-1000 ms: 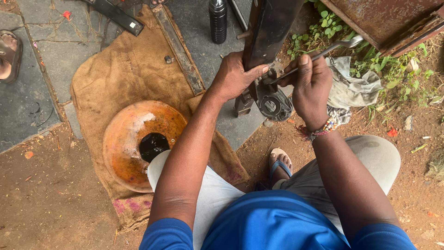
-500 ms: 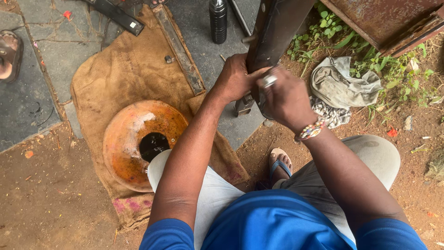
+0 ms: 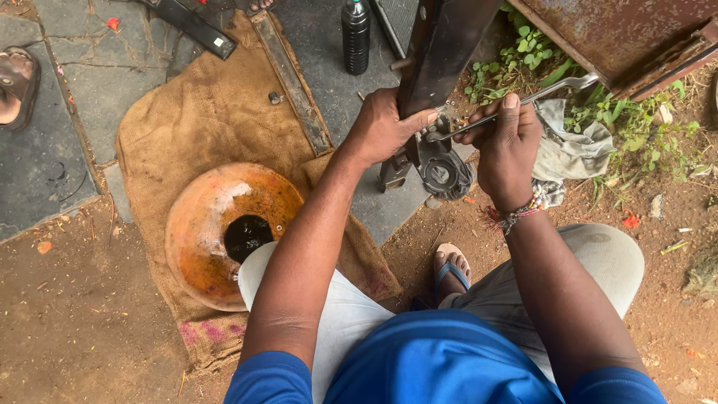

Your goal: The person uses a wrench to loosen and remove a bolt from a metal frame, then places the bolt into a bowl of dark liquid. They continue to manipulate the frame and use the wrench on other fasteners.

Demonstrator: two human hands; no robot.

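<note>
My left hand [image 3: 385,126] grips the lower end of a dark metal bar [image 3: 443,46] that stands upright on the ground. At the bar's foot sits a greasy round metal fitting [image 3: 443,173]. My right hand [image 3: 505,142] holds a long silver wrench [image 3: 540,95], whose head meets the fitting just beside my left thumb. The wrench handle points up and to the right over a grey rag [image 3: 572,146].
An orange bowl [image 3: 217,224] with black oil stands on a burlap sack [image 3: 202,120] left of my knee. A black bottle [image 3: 355,34] and flat metal strips [image 3: 292,82] lie beyond. Rusty sheet metal [image 3: 621,37] and weeds are at the right. Someone's sandalled foot [image 3: 15,82] is far left.
My right hand swung the wrench in against the bar half a second ago, and has now swung it back out to the right. My left hand kept its grip.
</note>
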